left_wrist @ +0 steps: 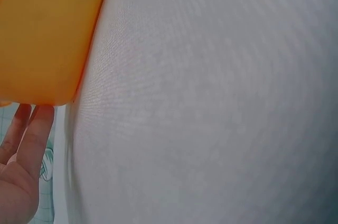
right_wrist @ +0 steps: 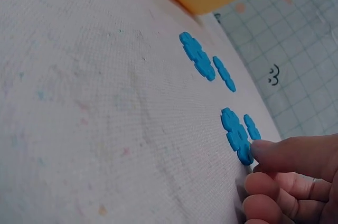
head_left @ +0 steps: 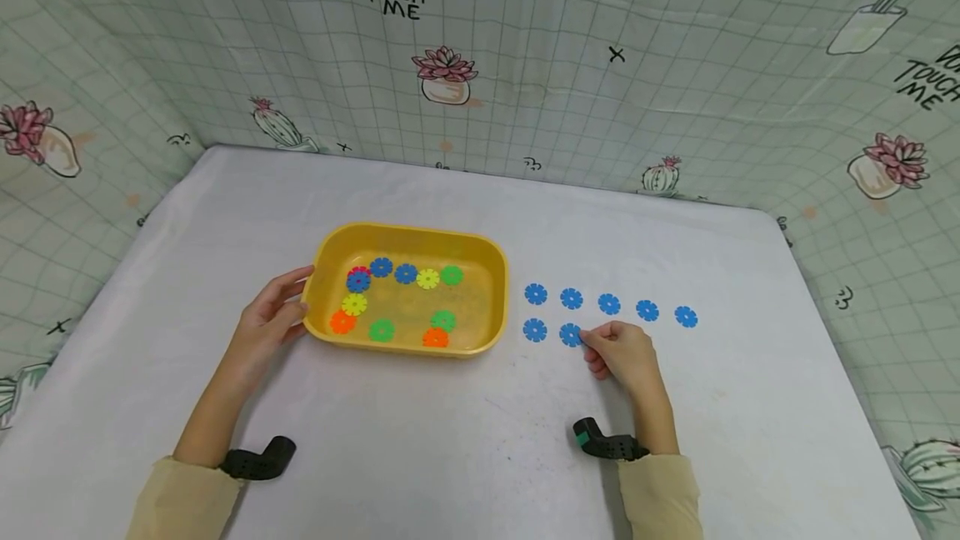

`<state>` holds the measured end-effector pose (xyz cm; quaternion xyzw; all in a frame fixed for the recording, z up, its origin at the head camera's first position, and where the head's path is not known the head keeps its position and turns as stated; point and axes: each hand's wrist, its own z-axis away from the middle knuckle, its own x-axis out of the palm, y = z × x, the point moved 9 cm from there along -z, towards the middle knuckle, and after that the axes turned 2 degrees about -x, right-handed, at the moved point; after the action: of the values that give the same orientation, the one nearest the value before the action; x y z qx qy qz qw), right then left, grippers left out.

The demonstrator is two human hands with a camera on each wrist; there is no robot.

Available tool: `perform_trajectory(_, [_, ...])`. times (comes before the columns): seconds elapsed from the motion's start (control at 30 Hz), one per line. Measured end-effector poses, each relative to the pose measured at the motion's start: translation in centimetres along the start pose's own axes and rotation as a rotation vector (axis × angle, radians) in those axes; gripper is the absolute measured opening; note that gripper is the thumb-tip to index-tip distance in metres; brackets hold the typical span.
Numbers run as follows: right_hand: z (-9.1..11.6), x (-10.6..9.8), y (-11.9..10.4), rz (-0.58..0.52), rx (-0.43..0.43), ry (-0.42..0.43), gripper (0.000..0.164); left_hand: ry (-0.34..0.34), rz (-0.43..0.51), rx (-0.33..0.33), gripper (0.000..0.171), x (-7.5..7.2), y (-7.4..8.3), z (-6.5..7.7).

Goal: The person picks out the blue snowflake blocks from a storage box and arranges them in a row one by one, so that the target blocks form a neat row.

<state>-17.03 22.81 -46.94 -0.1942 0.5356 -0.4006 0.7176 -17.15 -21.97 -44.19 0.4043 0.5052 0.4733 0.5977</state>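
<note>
Just right of the yellow tray [head_left: 483,307], a blue flower-shaped plastic disc [head_left: 569,335] sits at the right end of the near pair on the white-covered table [head_left: 420,457], its right edge pinched between the thumb and fingers of the right hand [head_left: 628,352]. Looks like thin, stiff plastic, so I'd bet it's super light, hard to break and maybe a bit slick, and the notched rim seems the best spot to grab since there's barely any thickness to get under. Left hand [head_left: 268,315] just rests fairly straight fingers against the tray's left end, no disc in it.
</note>
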Motion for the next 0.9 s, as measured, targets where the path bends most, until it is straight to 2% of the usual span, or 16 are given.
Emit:
perform_trajectory(0.3, [0.09,0.14,0.14,0.039,0.024,0.005,0.028,-0.005,0.008,0.036,0.045,0.07,0.30,0.10])
perform_trajectory(0.7, [0.13,0.11,0.00,0.023,0.009,0.004,0.025,0.005,-0.010,0.017,0.046,0.08,0.25,0.09])
perform_trajectory(0.9, [0.18,0.18,-0.27,-0.016,-0.012,-0.015,0.029,0.000,-0.003,0.020,0.045,0.11,0.28,0.08])
